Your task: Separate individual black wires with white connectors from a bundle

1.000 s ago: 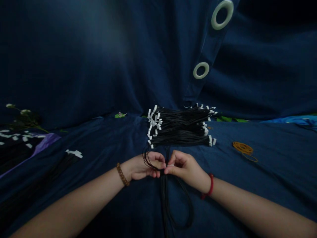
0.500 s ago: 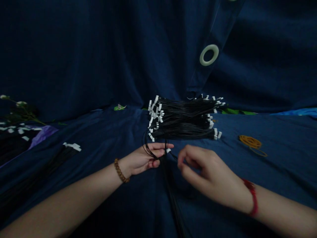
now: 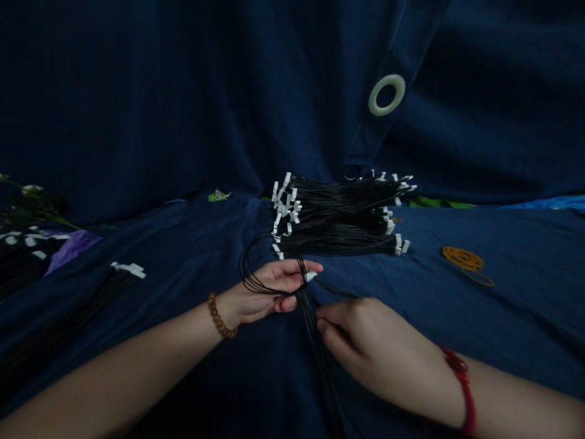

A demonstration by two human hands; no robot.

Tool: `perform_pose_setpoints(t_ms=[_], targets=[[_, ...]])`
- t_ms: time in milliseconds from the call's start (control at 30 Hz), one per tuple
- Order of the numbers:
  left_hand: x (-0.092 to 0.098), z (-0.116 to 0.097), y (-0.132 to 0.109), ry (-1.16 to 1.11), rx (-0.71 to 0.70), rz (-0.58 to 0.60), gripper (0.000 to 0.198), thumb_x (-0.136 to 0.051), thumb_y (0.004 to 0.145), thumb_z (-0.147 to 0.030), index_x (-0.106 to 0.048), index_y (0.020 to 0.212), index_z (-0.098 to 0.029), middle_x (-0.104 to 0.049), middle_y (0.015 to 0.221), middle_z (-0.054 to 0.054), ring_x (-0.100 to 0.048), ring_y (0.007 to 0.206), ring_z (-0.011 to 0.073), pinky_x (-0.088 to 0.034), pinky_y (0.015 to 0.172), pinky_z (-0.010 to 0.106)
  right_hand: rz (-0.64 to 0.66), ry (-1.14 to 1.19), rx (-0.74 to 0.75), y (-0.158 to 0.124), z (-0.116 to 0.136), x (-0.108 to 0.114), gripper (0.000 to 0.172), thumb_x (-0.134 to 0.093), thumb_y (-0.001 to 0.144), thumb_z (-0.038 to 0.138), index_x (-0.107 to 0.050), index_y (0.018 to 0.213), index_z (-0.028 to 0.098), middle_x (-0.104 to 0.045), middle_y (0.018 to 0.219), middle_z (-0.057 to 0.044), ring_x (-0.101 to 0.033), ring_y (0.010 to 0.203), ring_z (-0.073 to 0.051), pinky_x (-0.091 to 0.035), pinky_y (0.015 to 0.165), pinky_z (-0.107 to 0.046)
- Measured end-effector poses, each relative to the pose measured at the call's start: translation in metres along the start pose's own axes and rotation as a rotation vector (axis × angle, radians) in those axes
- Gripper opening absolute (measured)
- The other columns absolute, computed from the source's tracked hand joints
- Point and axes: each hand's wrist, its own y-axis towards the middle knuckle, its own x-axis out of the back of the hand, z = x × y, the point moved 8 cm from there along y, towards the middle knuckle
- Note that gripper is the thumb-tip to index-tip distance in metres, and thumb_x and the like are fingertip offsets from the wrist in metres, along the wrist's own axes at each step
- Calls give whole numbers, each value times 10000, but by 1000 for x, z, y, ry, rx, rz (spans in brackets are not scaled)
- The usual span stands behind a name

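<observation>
My left hand (image 3: 274, 285) pinches a bundle of thin black cables (image 3: 315, 341) between thumb and fingers. Several of them bow out in loops (image 3: 249, 268) over the back of the thumb, and the rest hang down toward me. A white tip (image 3: 311, 276) pokes out beside the left fingertips. From there one black strand runs right and passes behind my right hand (image 3: 361, 341). That hand is closed, thumb and forefinger together, close to the right side of the hanging bundle; it grips a black cable, mostly hidden by the fingers.
Stacked black cable bundles with white ends (image 3: 342, 213) lie just beyond my hands. Brown rubber bands (image 3: 464, 259) lie to the right. Another cable bundle (image 3: 103, 299) is at left, near purple material (image 3: 73, 249) and white flowers (image 3: 31, 190). A dark blue curtain (image 3: 183, 103) hangs behind.
My right hand has moved down and slightly left, nearer the hanging cables. The loops at my left hand have grown wider toward the left. My left hand keeps its grip.
</observation>
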Motion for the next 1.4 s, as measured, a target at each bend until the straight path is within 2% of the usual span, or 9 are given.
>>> perform_pose_setpoints(t_ms=[133, 367, 567, 733, 967, 1100, 1200, 1300, 1400], targets=[[-1, 2, 1, 41, 21, 26, 283, -634, 748, -190, -630, 1030, -210, -498, 747, -18, -416, 429, -6, -273, 374, 106, -117, 410, -5, 3, -3, -4, 342, -378, 890, 270, -472, 573, 180, -547, 551, 14, -491, 494, -91, -313, 489, -224], [2, 4, 3, 127, 2, 22, 270, -592, 788, -230, -612, 1057, -214, -440, 656, -37, -397, 428, 1, -227, 374, 117, -83, 549, -129, 5, -24, -20, 301, -402, 867, 312, -544, 638, 178, -542, 559, 1, -514, 498, -108, -360, 486, -222], [4, 4, 4, 125, -2, -11, 343, -611, 769, -243, -586, 1111, -221, -438, 652, -32, -382, 447, 14, -207, 388, 142, 73, 739, -301, 8, -37, -26, 149, -422, 808, 262, -544, 815, 177, -559, 561, 16, -538, 408, -105, -402, 377, -196], [6, 5, 3, 77, 7, -33, 340, -629, 754, -237, -602, 1092, -218, -434, 692, -25, -373, 436, -2, -199, 400, 145, 215, 1334, -354, 3, -41, 3, 146, -527, 714, 259, -609, 799, 174, -542, 544, 10, -511, 401, -82, -391, 365, -169], [6, 6, 3, 63, -2, -18, 304, -618, 766, -234, -609, 1067, -188, -451, 733, -6, -358, 439, -5, -192, 412, 159, -541, 1209, -72, -12, -75, 111, 131, -576, 802, 304, -682, 812, 228, -620, 738, -15, -574, 678, -111, -494, 601, -209], [7, 7, 4, 79, 6, -15, 289, -602, 783, -245, -611, 1065, -184, -395, 665, -31, -362, 441, 6, -178, 412, 163, -856, 1443, -123, -30, -84, 125, 174, -479, 879, 260, -639, 830, 307, -606, 811, 39, -586, 734, -64, -490, 671, -149], [6, 7, 4, 78, 24, -12, 289, -603, 781, -246, -610, 1064, -184, -386, 645, -39, -357, 436, 8, -187, 409, 159, -608, 1485, -174, -19, -61, 94, 32, -593, 793, 247, -603, 822, 242, -609, 685, 39, -591, 558, -74, -483, 499, -154], [4, 8, 3, 48, 46, 3, 283, -623, 761, -244, -614, 1038, -189, -446, 698, -19, -359, 427, 2, -197, 398, 151, -80, 1276, -216, -5, -25, 34, 134, -579, 795, 291, -530, 770, 169, -643, 644, -12, -620, 534, -129, -482, 476, -213], [1, 9, 2, 22, 60, 14, 291, -639, 744, -247, -616, 1027, -184, -490, 738, 6, -359, 410, -4, -204, 389, 148, -178, 719, -117, -3, -21, 19, 125, -493, 847, 258, -540, 783, 161, -633, 644, -11, -607, 566, -124, -443, 517, -221]])
